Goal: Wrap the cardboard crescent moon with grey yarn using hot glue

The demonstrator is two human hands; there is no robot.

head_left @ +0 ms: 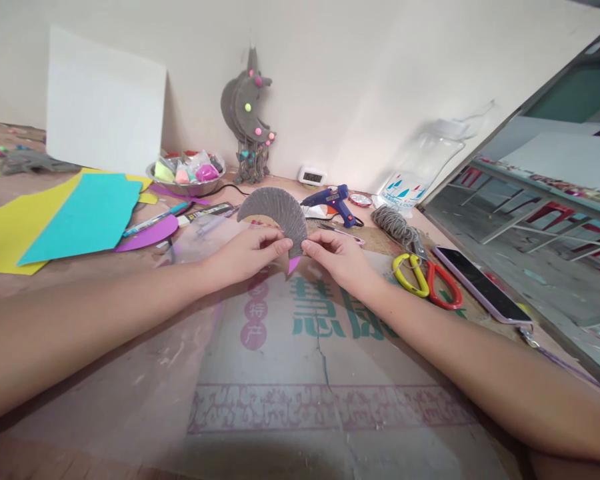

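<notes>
A crescent moon wrapped in grey yarn (280,210) is held up between my two hands, over the printed cardboard mat. Near its lower tip a small purple part shows uncovered by yarn. My left hand (250,253) pinches the crescent from the left, thumb on the front near that tip. From the right, my right hand (337,257) is closed with thumb and forefinger at the crescent's edge; a thin grey strand hangs below the tip. Grey yarn (397,223) lies in a loose bundle right of my right hand.
Scissors (425,277) and a phone (483,283) lie at right. Behind stand a blue glue gun (333,200), a small clock (313,175), and a bowl (187,183) of coloured clay packs. Yellow and cyan sheets (87,213) lie left. A decorated grey moon (250,110) hangs on the wall.
</notes>
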